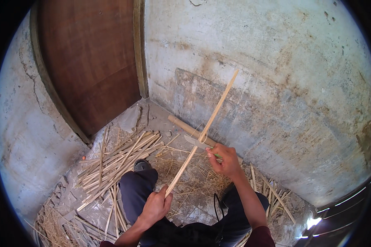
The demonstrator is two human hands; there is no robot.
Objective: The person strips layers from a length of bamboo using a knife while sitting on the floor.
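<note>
Pale wooden strips [123,154] lie heaped at the left, beside the person's bent left leg [138,189], perhaps to keep them within reach yet clear of the hands. The left hand [156,207] curls its fingers together around the near end of a slim stick [223,99], which slants up and away to the right in front of the body; holding it low likely steadies it and leaves its length free. A knife [195,141] has its blade across the stick's middle, with a thin curl of wood just above. The right hand [226,159] folds its fingers around the green handle, seemingly to control the blade's angle; exactly where the thumb presses, I cannot tell. Farther right, more strips [278,198] lie loosely beside the right leg.

A brown door [90,53] stands at the left in a wooden frame. Straw-like shavings [200,168] litter the dusty grey floor [156,112], and a thick pole [181,123] lies along the foot of the stained, peeling wall [268,45]. At far right, light breaks through dark slats [346,214].
</note>
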